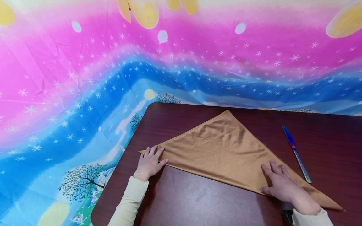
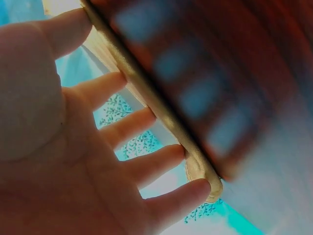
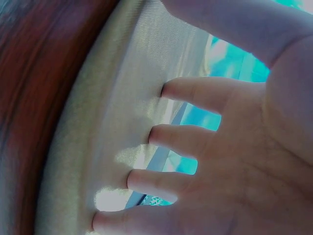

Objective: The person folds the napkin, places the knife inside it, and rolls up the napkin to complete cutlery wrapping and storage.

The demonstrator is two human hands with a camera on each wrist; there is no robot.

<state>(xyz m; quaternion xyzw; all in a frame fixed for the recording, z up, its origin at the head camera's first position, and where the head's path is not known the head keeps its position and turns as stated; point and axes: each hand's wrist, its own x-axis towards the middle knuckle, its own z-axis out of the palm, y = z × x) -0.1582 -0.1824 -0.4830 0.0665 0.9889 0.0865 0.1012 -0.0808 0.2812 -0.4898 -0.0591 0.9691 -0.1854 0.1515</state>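
A golden-brown cloth (image 1: 217, 150), folded into a triangle, lies on the dark reddish table with its peak toward the back. Its long folded edge faces the person. The left hand (image 1: 150, 162) rests with spread fingers on the cloth's left corner. Near the right end, the right hand (image 1: 282, 183) presses its spread fingertips on the cloth. In the left wrist view, the fingertips of the left hand (image 2: 98, 127) touch the cloth's edge (image 2: 146, 93). The right wrist view shows the right hand (image 3: 230, 147) with straight fingers touching the cloth (image 3: 105, 127).
A table knife (image 1: 295, 152) with a blue-purple blade and patterned handle lies right of the cloth. The dark wooden table (image 1: 198, 194) has a rounded left edge. Behind it hangs a pink and blue backdrop (image 1: 198, 62) with snowflakes and trees.
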